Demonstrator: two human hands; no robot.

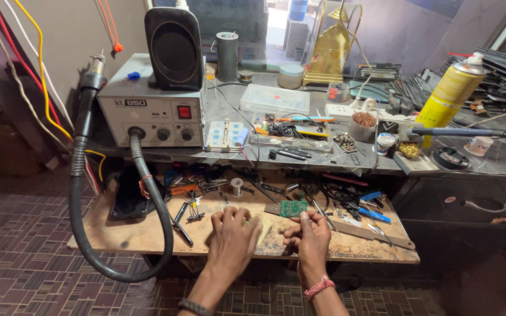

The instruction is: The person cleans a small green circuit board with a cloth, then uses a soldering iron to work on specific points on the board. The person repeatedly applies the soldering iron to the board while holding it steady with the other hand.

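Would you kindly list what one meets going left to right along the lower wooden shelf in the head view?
Black corrugated hose → metal tools → left hand on a yellowish cloth → green circuit board above the right hand → blue-handled tool.

A small green circuit board (293, 208) lies flat on the wooden bench.

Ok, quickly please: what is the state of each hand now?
Left hand: lies palm down on a yellowish cloth; whether it grips cannot be told.
Right hand: fingers shut on the green circuit board.
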